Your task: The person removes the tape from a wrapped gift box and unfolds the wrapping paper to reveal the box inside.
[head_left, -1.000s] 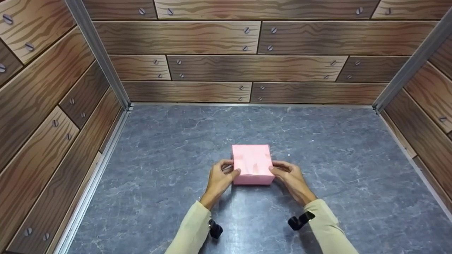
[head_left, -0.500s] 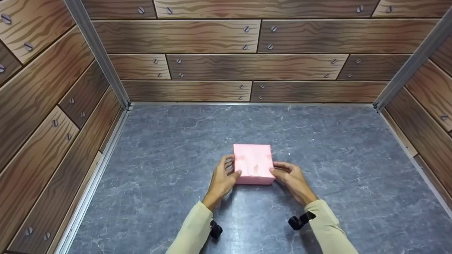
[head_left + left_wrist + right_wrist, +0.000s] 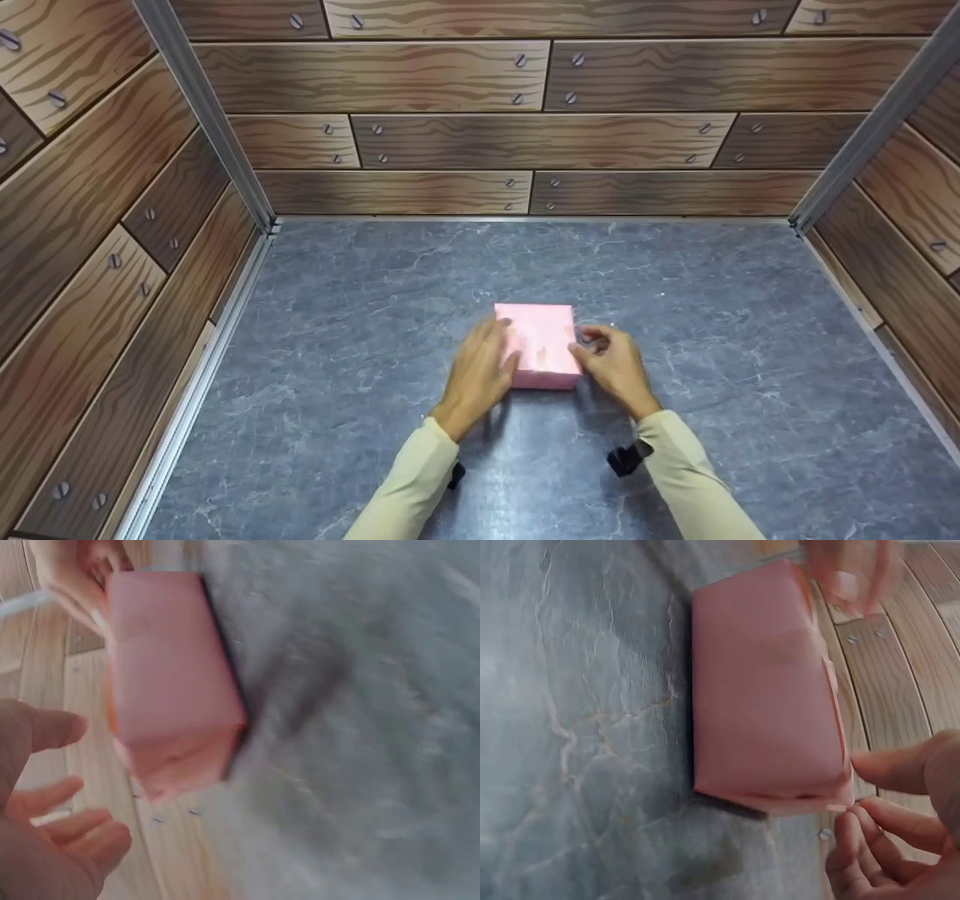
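Note:
A square pink box [image 3: 541, 337] sits on the dark grey marbled surface, right in front of me. My left hand [image 3: 474, 375] hovers at its left top edge in the head view. Seen from the left wrist, that hand's [image 3: 45, 859] fingers are spread and apart from the box [image 3: 161, 660]. On the right side, my right hand [image 3: 616, 364] has its thumb on the top edge. The right wrist view has the thumb and curled fingers of this hand [image 3: 907, 829] pinching a top corner of the box [image 3: 761, 690].
Wood-patterned walls [image 3: 442, 142] stand at the back and on both sides, with metal corner posts [image 3: 214, 112]. The grey tabletop [image 3: 375, 300] spreads around the box. Black wrist cameras [image 3: 628, 457] sit by the pale sleeves [image 3: 694, 469].
My left hand has let go of the box's left side and risen over its top edge. The right hand has shifted slightly upward along the right side. The box stays nearly in place.

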`<state>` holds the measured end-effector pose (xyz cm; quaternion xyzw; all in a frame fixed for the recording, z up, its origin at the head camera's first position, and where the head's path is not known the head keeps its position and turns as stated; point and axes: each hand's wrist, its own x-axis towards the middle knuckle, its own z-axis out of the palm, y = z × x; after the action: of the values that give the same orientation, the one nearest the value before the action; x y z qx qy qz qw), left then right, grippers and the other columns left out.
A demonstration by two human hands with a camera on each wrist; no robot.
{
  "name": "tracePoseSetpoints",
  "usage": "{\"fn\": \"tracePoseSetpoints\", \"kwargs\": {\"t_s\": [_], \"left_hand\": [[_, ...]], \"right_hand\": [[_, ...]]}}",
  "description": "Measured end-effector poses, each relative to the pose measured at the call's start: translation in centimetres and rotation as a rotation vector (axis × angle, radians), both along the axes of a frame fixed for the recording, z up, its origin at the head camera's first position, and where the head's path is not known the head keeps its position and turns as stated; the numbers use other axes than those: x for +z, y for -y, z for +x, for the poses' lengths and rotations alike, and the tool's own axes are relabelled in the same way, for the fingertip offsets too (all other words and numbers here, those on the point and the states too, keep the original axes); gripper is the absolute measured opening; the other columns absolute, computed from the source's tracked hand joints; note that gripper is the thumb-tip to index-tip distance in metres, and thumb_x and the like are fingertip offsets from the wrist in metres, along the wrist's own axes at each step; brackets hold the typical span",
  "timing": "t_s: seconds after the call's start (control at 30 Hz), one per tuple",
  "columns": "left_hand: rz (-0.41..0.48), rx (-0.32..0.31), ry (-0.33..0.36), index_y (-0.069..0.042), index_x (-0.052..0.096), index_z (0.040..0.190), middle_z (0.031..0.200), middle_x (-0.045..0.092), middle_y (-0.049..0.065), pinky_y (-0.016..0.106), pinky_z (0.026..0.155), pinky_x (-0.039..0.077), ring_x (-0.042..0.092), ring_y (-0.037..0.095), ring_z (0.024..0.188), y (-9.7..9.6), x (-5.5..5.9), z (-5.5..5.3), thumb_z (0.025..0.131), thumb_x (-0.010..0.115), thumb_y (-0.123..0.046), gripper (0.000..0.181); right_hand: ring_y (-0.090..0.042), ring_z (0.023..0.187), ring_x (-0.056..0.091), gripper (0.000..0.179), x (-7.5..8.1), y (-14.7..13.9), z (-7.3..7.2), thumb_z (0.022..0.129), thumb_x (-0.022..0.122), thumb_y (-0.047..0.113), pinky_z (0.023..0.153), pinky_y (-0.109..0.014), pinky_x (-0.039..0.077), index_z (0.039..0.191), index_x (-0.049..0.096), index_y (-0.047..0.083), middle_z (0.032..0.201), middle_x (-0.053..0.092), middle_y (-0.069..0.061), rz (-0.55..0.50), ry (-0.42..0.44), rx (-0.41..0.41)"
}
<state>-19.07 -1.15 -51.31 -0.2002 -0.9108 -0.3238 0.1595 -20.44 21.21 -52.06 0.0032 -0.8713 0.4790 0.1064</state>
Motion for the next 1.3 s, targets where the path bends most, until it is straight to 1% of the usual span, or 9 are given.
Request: {"fn": "tracePoseSetpoints", "kwargs": {"t_s": [0.07,0.17,0.3,0.4,0.57,0.83,1.0,1.13,1.3], "left_hand": [[-0.080,-0.070,-0.045,0.001,0.060,0.133,0.141,0.056,0.022,0.048,0.113,0.041,0.051,0.037,0.134,-0.8,0.5,-0.3,0.096,0.068,-0.012,0.040],[-0.200,-0.140,-0.061,0.000,0.061,0.135,0.146,0.053,0.020,0.046,0.116,0.038,0.048,0.036,0.137,-2.0,0.8,-0.8,0.100,0.060,-0.014,0.037],[-0.317,-0.163,-0.033,-0.002,0.060,0.137,0.147,0.053,0.018,0.042,0.117,0.037,0.048,0.035,0.138,-2.9,0.6,-1.2,0.103,0.057,-0.017,0.037],[-0.359,-0.171,-0.001,-0.003,0.061,0.137,0.145,0.054,0.018,0.041,0.116,0.038,0.049,0.034,0.137,-3.0,0.1,-1.2,0.103,0.057,-0.017,0.037],[-0.371,-0.168,0.012,-0.004,0.064,0.134,0.144,0.055,0.020,0.041,0.114,0.040,0.050,0.035,0.136,-3.1,-0.3,-1.0,0.103,0.057,-0.017,0.034],[-0.363,-0.170,-0.088,-0.003,0.066,0.129,0.137,0.060,0.021,0.042,0.111,0.044,0.055,0.036,0.130,-3.5,-0.5,-1.3,0.101,0.058,-0.015,0.032],[-0.356,-0.168,-0.100,-0.003,0.067,0.130,0.137,0.060,0.021,0.040,0.111,0.044,0.056,0.036,0.129,-3.5,-0.8,-1.3,0.101,0.059,-0.015,0.032],[-0.351,-0.164,-0.094,-0.003,0.066,0.131,0.137,0.060,0.020,0.039,0.111,0.044,0.056,0.035,0.129,-3.5,-0.8,-1.3,0.101,0.059,-0.016,0.033],[-0.347,-0.156,-0.101,-0.004,0.067,0.130,0.137,0.060,0.019,0.038,0.111,0.045,0.057,0.034,0.127,-3.5,-0.7,-1.5,0.100,0.060,-0.016,0.033]], "right_hand": [[-0.024,0.073,0.066,0.025,0.1,0.5,-0.6,0.081,0.081,0.004,0.064,-0.026,0.052,0.102,0.074,-0.008,0.089,0.072,-0.017,0.101,-0.098,-0.015],[-0.026,0.071,0.065,0.019,0.0,1.2,-1.2,0.081,0.083,0.006,0.067,-0.036,0.053,0.095,0.076,-0.005,0.084,0.071,-0.014,0.209,-0.187,-0.034],[-0.028,0.074,0.063,0.014,-0.4,2.1,-1.4,0.083,0.081,0.007,0.070,-0.044,0.052,0.090,0.076,-0.004,0.082,0.068,-0.013,0.281,-0.214,-0.043],[-0.029,0.074,0.063,0.011,-0.6,2.4,-1.4,0.084,0.080,0.006,0.071,-0.046,0.053,0.089,0.077,-0.004,0.082,0.068,-0.014,0.305,-0.231,-0.043],[-0.030,0.075,0.065,0.008,-0.7,2.5,-1.4,0.085,0.078,0.004,0.070,-0.048,0.055,0.089,0.077,-0.004,0.082,0.067,-0.014,0.340,-0.252,-0.044],[-0.035,0.078,0.068,0.006,-0.6,2.3,-1.5,0.087,0.074,0.003,0.070,-0.052,0.056,0.085,0.074,-0.003,0.082,0.067,-0.016,0.431,-0.318,-0.046],[-0.040,0.072,0.065,0.007,-0.9,2.2,-1.3,0.086,0.071,0.000,0.065,-0.055,0.054,0.080,0.069,-0.002,0.079,0.063,-0.016,0.491,-0.377,-0.035],[-0.042,0.071,0.064,0.008,-1.1,1.9,-1.4,0.087,0.070,-0.001,0.064,-0.056,0.053,0.081,0.066,-0.003,0.080,0.061,-0.017,0.512,-0.376,-0.032],[-0.043,0.074,0.065,0.006,-1.0,1.7,-1.6,0.089,0.068,-0.001,0.066,-0.057,0.054,0.085,0.067,-0.005,0.083,0.062,-0.019,0.493,-0.360,-0.035]]}}
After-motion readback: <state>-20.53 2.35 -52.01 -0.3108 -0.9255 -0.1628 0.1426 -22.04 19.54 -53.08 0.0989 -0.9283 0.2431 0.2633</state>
